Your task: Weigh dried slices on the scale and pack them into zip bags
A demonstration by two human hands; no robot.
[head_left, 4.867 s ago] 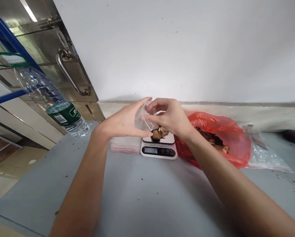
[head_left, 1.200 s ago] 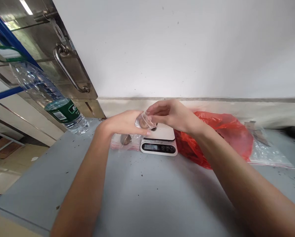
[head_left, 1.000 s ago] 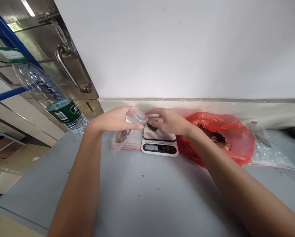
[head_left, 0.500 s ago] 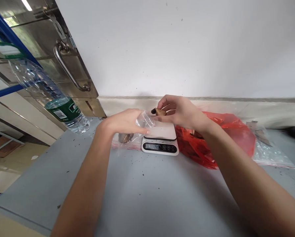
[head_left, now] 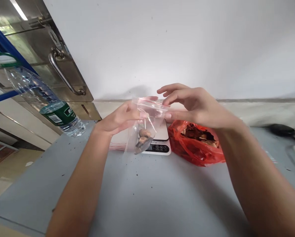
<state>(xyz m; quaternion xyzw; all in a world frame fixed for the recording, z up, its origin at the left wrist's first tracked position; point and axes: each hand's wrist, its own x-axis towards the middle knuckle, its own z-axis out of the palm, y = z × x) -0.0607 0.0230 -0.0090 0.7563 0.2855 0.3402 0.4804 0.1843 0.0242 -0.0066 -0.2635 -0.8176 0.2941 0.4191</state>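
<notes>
A clear zip-lock bag (head_left: 152, 113) hangs upright in front of the digital scale (head_left: 159, 152), gripped near its top by my left hand (head_left: 121, 117). Several brown, dried-looking pieces (head_left: 145, 135) lie in the bottom of this bag. At the bag's upper right edge, the thumb and index finger of my right hand (head_left: 194, 103) close on the plastic, while its other fingers stay raised. The bag covers the left part of the scale's platform and display.
Right of the scale sits an open red plastic bag (head_left: 199, 156) with dark brown dried pieces inside. More flat zip bags (head_left: 117, 145) lie left of the scale. A large water bottle (head_left: 57, 113) stands at the table's left edge. A black object (head_left: 282, 129) rests far right.
The dark-tipped brown piece that my right hand held over the scale is no longer in its fingers. The zip-lock bag is now raised with pieces inside, both hands at its top.
</notes>
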